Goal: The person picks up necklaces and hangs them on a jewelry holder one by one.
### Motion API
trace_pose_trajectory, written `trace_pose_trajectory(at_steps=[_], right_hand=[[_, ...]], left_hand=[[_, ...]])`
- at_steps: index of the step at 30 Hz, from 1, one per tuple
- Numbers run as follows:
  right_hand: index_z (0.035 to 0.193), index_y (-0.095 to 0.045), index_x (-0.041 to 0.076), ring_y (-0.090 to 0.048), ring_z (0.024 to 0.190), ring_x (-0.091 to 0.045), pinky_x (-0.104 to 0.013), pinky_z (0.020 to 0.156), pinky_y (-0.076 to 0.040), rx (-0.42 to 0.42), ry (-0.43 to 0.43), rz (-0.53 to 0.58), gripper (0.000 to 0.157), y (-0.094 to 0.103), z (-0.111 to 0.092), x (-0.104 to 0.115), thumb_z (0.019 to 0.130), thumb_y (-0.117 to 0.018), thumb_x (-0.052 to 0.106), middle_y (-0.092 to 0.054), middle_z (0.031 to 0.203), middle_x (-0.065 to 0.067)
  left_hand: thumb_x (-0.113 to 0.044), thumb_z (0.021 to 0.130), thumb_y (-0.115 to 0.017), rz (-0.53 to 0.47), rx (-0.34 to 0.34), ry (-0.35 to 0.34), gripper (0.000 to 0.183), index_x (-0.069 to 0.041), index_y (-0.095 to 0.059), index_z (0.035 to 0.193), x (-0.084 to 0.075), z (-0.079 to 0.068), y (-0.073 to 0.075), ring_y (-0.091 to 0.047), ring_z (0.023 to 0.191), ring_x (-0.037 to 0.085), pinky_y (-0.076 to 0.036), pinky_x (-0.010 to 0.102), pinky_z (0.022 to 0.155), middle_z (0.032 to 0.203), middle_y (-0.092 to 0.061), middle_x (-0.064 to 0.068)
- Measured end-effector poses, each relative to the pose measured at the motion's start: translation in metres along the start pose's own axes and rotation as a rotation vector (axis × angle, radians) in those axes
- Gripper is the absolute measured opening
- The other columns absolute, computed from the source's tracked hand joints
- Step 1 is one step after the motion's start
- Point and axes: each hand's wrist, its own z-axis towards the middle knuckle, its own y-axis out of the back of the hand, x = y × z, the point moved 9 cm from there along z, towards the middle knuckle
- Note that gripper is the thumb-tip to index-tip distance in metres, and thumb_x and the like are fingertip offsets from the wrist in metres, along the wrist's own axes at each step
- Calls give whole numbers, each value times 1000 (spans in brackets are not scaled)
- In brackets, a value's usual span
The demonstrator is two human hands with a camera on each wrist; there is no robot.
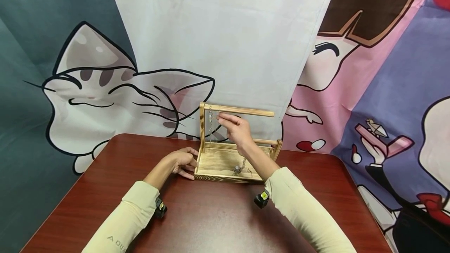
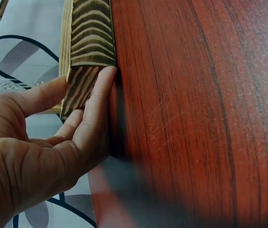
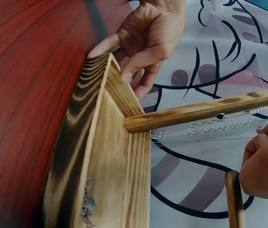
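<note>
A wooden jewelry stand has a shallow tray, an upright post at its left and a long bar across the top. My left hand grips the tray's left end, thumb and fingers on either side of the corner in the left wrist view. Silver chain necklaces hang from the bar near the post. Just under the bar, my right hand pinches a thin necklace with its fingertips; the pinch is partly hidden. More jewelry chains lie in the tray.
The stand rests on a reddish-brown table close to its back edge. Behind hangs a cloth printed with cartoon figures. A lower wooden rail crosses the stand's right side.
</note>
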Motion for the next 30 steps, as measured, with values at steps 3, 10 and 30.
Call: trace_pose_trajectory(at_steps=[3, 10, 30], right_hand=[[143, -76, 5, -26, 45, -3, -18, 46, -23, -24, 13, 10, 36, 4, -2, -2, 107, -76, 11, -81, 139, -12], [138, -77, 3, -29, 45, -2, -17, 43, -23, -53, 29, 73, 32, 9, -6, -5, 106, -75, 3, -88, 115, 5], [139, -72, -7, -79, 73, -13, -21, 52, -56, 104, -8, -54, 34, 15, -27, -30, 107, -70, 4, -82, 131, -20]], left_hand=[[10, 99, -64, 4, 4, -3, 58, -4, -43, 151, -1, 0, 0, -74, 101, 29, -74, 50, 82, 116, -68, 19], [10, 100, -64, 4, 4, -2, 57, -4, -42, 151, 0, -1, 1, -74, 100, 29, -74, 51, 82, 114, -68, 18], [11, 100, -63, 15, 8, -16, 57, -3, -41, 151, -2, -4, -1, -74, 103, 30, -74, 52, 84, 117, -66, 20]])
